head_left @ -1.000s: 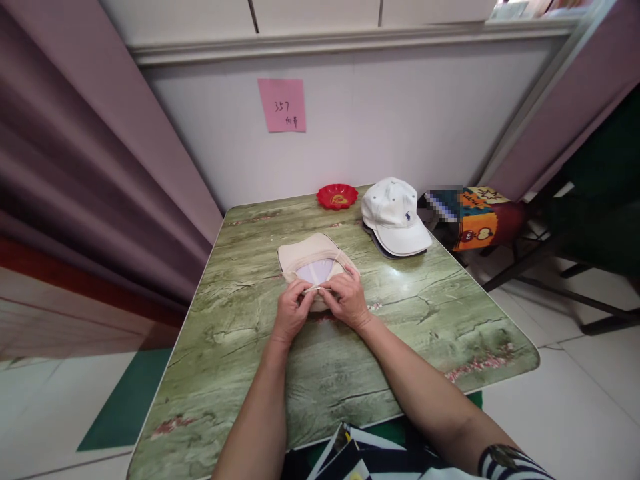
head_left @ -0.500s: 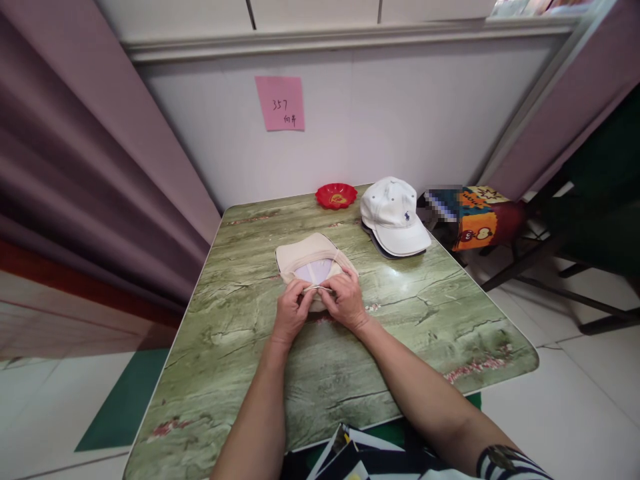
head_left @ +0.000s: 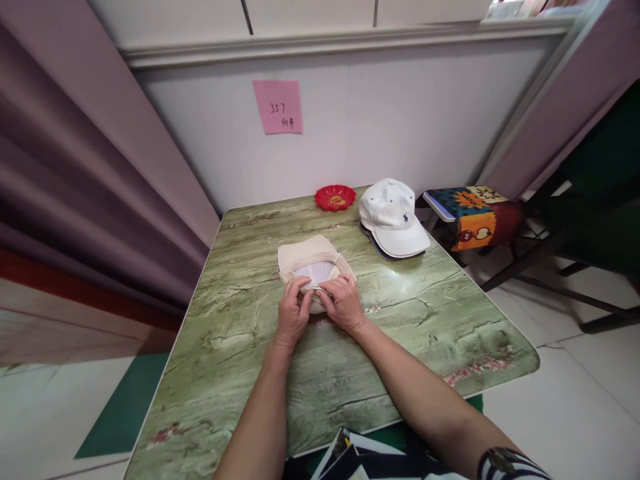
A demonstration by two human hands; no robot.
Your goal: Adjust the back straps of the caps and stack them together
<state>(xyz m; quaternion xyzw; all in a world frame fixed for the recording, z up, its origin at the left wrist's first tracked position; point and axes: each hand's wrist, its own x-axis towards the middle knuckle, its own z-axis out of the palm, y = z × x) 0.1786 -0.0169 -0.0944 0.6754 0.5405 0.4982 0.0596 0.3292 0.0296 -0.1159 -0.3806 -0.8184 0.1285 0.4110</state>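
Observation:
A beige cap [head_left: 305, 252] lies upside down on the green table [head_left: 240, 333], its brim pointing away from me and its pale lining showing. My left hand [head_left: 293, 311] pinches the strap at the near edge of the cap between thumb and fingers. Close beside it, my right hand [head_left: 343, 301] grips the same strap from the right, the two thumbs almost touching. The strap's ends between my fingertips are too small to make out.
Toward the back right of the table, a white cap [head_left: 395, 217] sits on top of darker headwear. A red scalloped dish [head_left: 335, 198] stands near the wall. Beyond the right edge is a stool with a patterned cover [head_left: 477, 217], a phone-like object on it.
Both hands remain on the cap's strap, with the fingers shifted slightly. The cap's near edge sits a little differently between them, and the view has tilted slightly.

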